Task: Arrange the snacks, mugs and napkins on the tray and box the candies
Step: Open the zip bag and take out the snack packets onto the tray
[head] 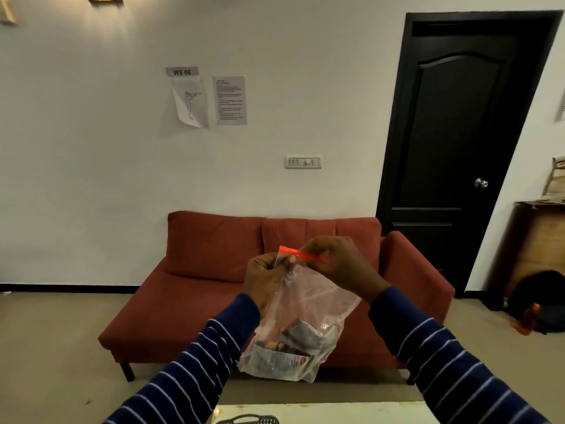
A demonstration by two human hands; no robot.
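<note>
I hold a clear plastic zip bag (308, 304) up in the air in front of me. It has a red seal strip (301, 254) along its top edge. Snack packets (286, 351) lie bunched at the bag's bottom. My left hand (264, 278) pinches the left end of the top edge. My right hand (339, 261) grips the red strip a little higher, on the right. Both sleeves are dark blue with pale stripes. No tray, mugs, napkins or candy box are in view.
A red sofa (214, 270) stands against the white wall behind the bag. A white table edge (336, 413) with a dark basket rim (247, 420) shows at the bottom. A black door (458, 142) and a wooden cabinet (538, 246) are at the right.
</note>
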